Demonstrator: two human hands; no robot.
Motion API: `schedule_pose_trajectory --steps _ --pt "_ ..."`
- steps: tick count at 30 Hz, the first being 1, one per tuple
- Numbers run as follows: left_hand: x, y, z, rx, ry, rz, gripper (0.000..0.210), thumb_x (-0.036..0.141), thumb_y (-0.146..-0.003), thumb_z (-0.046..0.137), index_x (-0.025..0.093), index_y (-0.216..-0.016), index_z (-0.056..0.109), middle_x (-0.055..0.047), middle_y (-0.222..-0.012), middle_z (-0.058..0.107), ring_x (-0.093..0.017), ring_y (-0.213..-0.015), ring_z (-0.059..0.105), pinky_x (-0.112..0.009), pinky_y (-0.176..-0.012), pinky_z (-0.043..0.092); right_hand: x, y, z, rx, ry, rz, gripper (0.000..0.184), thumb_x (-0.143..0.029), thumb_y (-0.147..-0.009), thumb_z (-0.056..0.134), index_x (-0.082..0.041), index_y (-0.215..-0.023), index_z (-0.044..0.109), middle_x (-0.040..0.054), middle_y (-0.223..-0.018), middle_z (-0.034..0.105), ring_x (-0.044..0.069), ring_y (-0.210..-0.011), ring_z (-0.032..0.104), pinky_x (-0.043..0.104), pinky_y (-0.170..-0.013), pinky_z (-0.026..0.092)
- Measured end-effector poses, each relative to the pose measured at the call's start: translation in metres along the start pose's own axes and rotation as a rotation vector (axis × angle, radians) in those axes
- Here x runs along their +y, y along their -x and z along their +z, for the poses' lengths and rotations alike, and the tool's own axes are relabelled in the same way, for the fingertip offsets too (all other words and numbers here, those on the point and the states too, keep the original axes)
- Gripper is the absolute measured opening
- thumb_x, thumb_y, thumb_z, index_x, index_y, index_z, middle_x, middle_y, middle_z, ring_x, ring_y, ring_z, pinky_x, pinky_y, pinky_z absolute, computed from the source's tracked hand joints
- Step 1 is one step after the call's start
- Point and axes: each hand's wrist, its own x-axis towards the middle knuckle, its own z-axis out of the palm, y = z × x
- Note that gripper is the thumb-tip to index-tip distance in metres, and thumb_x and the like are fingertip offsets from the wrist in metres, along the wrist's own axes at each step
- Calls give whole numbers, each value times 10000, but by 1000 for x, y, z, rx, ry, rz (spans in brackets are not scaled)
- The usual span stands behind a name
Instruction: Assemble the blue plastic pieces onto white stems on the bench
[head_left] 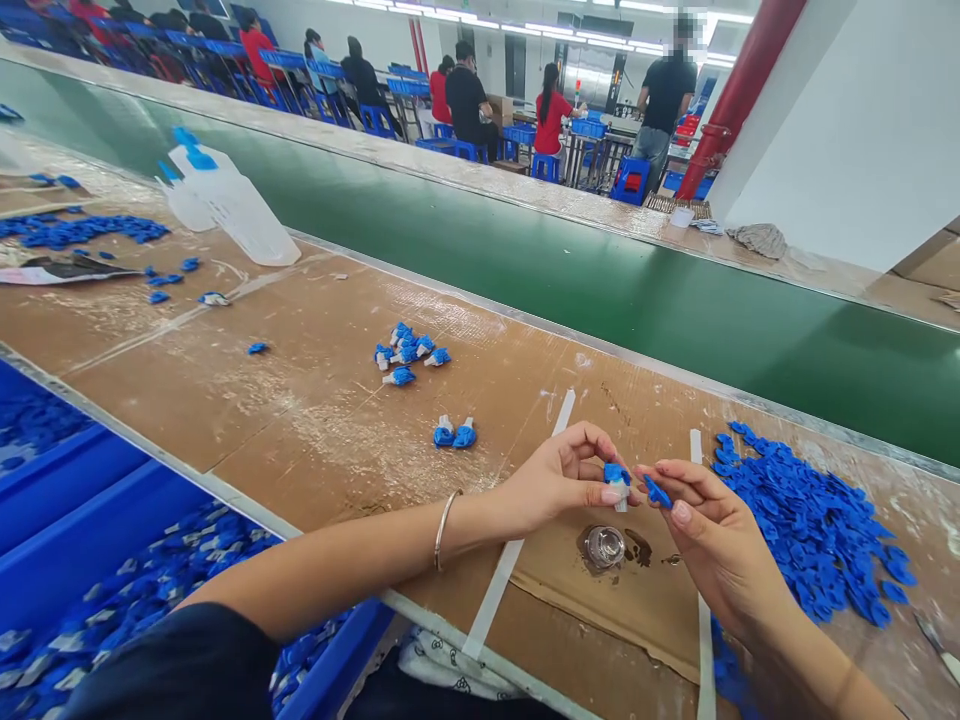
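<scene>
Between the thumb and fingers of my left hand (559,485) is a blue-and-white plastic piece (617,478), its white stem pointing down. My right hand (709,525) pinches a small flat blue plastic piece (658,491) close beside it; a narrow gap seems to lie between the two. Below my hands a small clear cup (604,547) of liquid stands on a cardboard sheet (600,610) with dark wet spots. To the right of my right hand lies a big heap of flat blue pieces (810,520). Two blue-and-white pieces (454,433) rest left of my left hand.
A small pile of blue-and-white pieces (409,350) sits mid-table. White bottles with blue caps (240,205) are at the back left. Blue bins (135,530) full of pieces stand at the near left. Behind the table runs a green conveyor belt (510,255); people sit beyond it.
</scene>
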Motion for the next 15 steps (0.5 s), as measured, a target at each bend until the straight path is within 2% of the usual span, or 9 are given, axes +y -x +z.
schedule_pose_trajectory --steps 5,9,15 --pt "-6 4 1 32 37 40 449 149 -675 845 168 -928 474 -43 -951 665 -163 -876 677 -284 -805 504 3 -3 3 -6 87 -82 208 -312 -786 797 -323 -981 727 25 -1099 705 141 -964 666 201 -819 539" --pt "-7 5 3 27 71 56 440 92 -670 832 165 -914 474 -21 -932 661 -116 -841 659 -234 -757 510 7 -4 4 -13 174 -150 193 -284 -811 772 -331 -993 730 10 -1113 700 125 -932 664 182 -772 546" --pt "-6 5 4 45 87 35 426 79 -649 839 149 -876 485 -10 -895 663 -88 -778 649 -202 -716 517 9 -6 6 -81 310 -277 185 -219 -853 716 -332 -998 733 9 -1120 695 173 -1017 657 288 -864 554"
